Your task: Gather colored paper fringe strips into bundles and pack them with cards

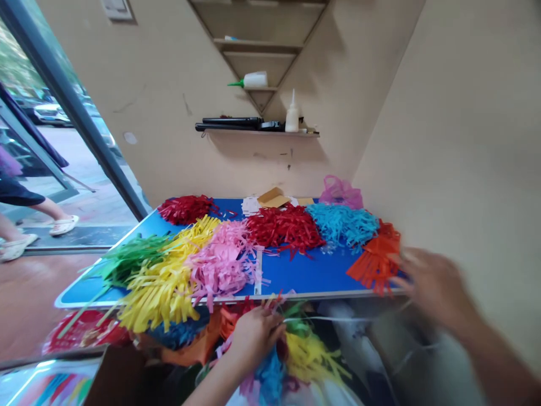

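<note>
My left hand (258, 330) is closed at the front of the table, around the top of a bunch of fringed strips. Below it hang yellow fringe (315, 356) and blue fringe (270, 375), with bits of green and pink. From this hand a thin white string (329, 319) runs right, toward the other hand. My right hand (431, 285) is blurred by motion at the table's right end. Its fingertips are beside an orange fringed piece (378, 256); whether they grip it I cannot tell.
On the blue table (304, 273) lie green (135, 259), yellow (169, 282), pink (224, 259), red (283, 225) and light blue (344, 223) fringe piles. A red basket (87, 332) stands below left. Glue bottles (292, 117) rest on wall shelves. Someone's legs (34, 206) show outside the door.
</note>
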Demonstrator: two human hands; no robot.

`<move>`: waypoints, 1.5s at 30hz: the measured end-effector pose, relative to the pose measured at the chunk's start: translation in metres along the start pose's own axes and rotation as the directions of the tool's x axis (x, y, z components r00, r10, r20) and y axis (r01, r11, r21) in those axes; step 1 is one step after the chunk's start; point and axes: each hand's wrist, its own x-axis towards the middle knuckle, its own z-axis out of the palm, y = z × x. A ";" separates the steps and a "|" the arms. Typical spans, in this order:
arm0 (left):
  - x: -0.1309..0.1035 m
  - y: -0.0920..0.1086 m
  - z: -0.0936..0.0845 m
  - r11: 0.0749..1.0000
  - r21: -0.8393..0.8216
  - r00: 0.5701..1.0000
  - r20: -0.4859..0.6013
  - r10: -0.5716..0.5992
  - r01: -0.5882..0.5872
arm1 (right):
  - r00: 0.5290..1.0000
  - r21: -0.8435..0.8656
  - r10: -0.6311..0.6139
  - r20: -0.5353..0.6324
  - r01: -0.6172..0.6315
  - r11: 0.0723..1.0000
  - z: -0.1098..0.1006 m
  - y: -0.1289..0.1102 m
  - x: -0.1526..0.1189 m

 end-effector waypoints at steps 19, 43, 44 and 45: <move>-0.044 -0.016 0.001 0.988 -0.043 0.976 -0.157 -0.151 0.146 | 0.750 0.558 0.119 0.651 -0.579 0.594 0.148 -0.188 -0.001; -0.030 -0.009 -0.147 0.985 -0.032 0.942 -0.297 0.154 -0.171 | 0.929 0.684 -0.042 0.368 -0.240 0.689 0.078 -0.139 0.060; -0.026 -0.007 -0.146 0.986 -0.018 0.937 -0.313 0.154 -0.168 | 0.929 0.678 -0.055 0.365 -0.224 0.701 0.077 -0.137 0.062; -0.022 -0.005 -0.144 0.987 -0.021 0.934 -0.328 0.142 -0.157 | 0.929 0.671 -0.057 0.366 -0.221 0.707 0.077 -0.135 0.063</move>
